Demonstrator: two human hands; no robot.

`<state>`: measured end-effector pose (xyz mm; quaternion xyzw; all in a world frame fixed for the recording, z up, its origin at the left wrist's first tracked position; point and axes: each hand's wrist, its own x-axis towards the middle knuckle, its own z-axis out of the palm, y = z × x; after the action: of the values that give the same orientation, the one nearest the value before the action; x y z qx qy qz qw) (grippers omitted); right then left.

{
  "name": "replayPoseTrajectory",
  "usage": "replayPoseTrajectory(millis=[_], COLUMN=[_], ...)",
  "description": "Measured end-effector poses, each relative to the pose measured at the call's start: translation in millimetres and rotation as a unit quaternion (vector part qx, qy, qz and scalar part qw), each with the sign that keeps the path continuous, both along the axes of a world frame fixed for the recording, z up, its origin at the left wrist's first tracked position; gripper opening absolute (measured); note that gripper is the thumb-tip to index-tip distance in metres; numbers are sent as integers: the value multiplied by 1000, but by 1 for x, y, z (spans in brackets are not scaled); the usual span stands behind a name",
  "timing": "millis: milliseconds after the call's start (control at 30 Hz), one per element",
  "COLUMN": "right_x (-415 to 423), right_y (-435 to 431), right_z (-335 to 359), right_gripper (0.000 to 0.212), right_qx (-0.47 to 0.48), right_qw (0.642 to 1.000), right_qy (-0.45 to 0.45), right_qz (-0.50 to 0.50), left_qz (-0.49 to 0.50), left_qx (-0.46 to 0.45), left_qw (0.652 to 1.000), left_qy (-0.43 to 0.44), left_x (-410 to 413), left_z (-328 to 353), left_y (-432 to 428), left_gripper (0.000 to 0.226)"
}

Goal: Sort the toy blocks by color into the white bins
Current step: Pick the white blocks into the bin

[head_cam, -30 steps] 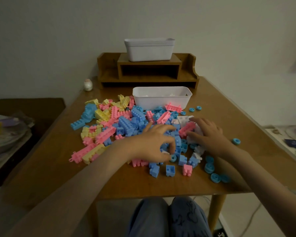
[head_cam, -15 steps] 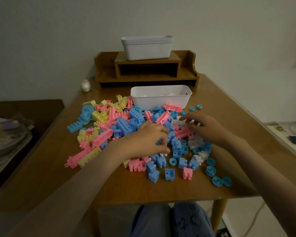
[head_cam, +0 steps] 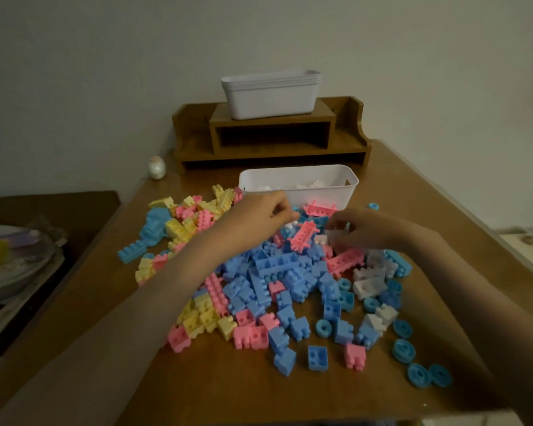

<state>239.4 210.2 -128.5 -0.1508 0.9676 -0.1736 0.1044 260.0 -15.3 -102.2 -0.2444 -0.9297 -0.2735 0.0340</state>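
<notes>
A person's right hand (head_cam: 362,230) pinches a white block (head_cam: 336,236) between curled fingertips, just above the pile. It is apparently bound for the white bin (head_cam: 348,192) just beyond, which already holds white pieces. Beside it, the left hand (head_cam: 263,213) curls over the heap; whether it holds anything cannot be told. Pink, blue and yellow toy blocks (head_cam: 274,265) lie unsorted beneath and nearer, with spare stacked bins (head_cam: 268,96) on a wooden shelf (head_cam: 348,139) farther back.

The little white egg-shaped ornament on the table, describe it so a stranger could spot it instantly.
Find the brown wooden table, then the wooden desk shelf at its far edge. Just left of the shelf's base stands the small white egg-shaped ornament. It stands alone, rounded, apart from the plastic toy blocks.
</notes>
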Motion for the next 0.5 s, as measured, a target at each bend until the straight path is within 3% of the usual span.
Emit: replayPoseTrajectory(millis=[167, 333, 433, 500], right_x=[-17, -31, -45, -54], right_y=[-2, -6, -16, -21], right_z=[3, 20, 23, 20], right_gripper=[13, 11, 16, 24], right_qx=[14, -100, -123, -92], right_qw=[999, 980, 956, 963], right_qy=[44, 170, 264, 249], right_qz=[11, -16, -43, -44], left_qz=[62, 122, 155, 150], left_qx=[29, 7, -11, -43], left_qw=[997, 988, 983, 985], left_qy=[26, 91, 97, 70], left_x=[-41, -72, -89, -96], left_z=[13, 9, 4, 1], left_y=[-3, 4, 5, 8], left_gripper=[23, 25, 22, 18])
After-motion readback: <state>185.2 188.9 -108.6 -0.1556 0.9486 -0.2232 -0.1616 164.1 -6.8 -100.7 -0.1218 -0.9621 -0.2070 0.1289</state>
